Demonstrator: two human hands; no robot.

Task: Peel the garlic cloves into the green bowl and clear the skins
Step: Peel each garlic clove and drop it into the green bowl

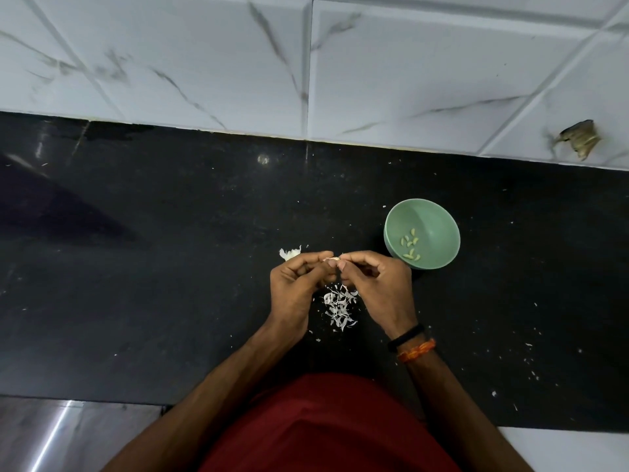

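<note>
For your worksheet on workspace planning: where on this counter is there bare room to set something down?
Free: the black counter left of the hands, up to the wall tiles. Crowded: the skins pile between both wrists, and the green bowl to the right.

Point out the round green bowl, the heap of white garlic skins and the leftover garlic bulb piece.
round green bowl (439, 212): head view, bare inner wall.
heap of white garlic skins (338, 306): head view, middle of heap.
leftover garlic bulb piece (289, 253): head view, its white body.
</note>
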